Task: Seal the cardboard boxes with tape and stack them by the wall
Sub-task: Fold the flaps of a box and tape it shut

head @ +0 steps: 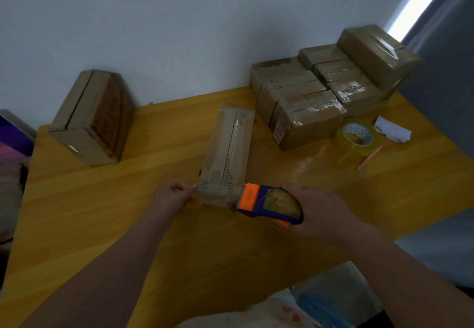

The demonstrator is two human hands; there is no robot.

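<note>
A long narrow cardboard box (pixel 228 153) lies in the middle of the yellow wooden table (pixel 128 212), a strip of clear tape running along its top seam. My left hand (pixel 171 197) pinches the box's near left corner. My right hand (pixel 320 209) grips a blue and orange tape dispenser (pixel 269 204), whose orange end touches the box's near right corner. Several taped boxes (pixel 320 92) are stacked against the wall at the back right.
A larger cardboard box (pixel 92 117) stands at the back left by the wall. A spare roll of clear tape (pixel 356 135), a folded white paper (pixel 392 130) and a pink pen (pixel 369 158) lie to the right. A curtain hangs at the far right.
</note>
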